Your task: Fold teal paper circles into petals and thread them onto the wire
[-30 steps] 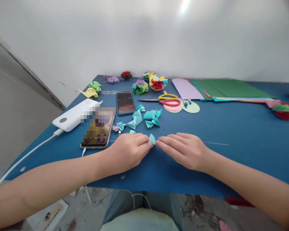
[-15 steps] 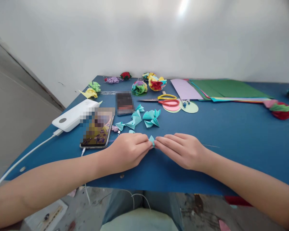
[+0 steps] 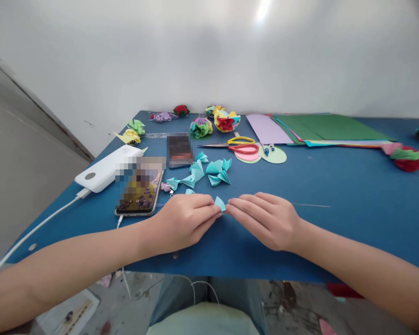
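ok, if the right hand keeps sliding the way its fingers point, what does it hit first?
The right hand points left, fingertips already at the small teal folded paper piece. That comes first, then the left hand pinching its other side. Both look level on the blue table, though depth is hard to judge.

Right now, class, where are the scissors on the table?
In the head view, the scissors lie toward the table's far edge, just left of the paper circles and right of a paper flower.
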The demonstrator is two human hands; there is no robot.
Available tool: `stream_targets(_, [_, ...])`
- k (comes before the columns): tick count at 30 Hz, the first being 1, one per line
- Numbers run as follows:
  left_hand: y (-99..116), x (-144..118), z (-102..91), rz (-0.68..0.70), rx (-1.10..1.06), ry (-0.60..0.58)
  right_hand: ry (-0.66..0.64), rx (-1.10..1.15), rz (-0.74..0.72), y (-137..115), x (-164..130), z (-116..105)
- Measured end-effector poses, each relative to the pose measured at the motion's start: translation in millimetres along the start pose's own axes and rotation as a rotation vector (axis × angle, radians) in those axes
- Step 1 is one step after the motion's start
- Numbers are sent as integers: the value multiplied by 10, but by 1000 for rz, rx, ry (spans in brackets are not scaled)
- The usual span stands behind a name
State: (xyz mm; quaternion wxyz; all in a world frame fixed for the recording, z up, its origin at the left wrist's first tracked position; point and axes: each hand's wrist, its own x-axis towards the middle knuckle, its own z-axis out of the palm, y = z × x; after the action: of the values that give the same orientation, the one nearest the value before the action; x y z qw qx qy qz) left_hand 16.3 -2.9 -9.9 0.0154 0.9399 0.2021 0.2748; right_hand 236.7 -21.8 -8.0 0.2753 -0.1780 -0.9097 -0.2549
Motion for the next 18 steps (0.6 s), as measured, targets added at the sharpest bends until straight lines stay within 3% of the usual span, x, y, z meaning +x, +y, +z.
stream_targets(9, [3, -4, -10, -6, -19, -10, 7, -44, -50, 0, 0, -14])
stream_targets(18, [5, -18, 10, 83, 87, 37, -31, -109, -110, -58, -6, -35])
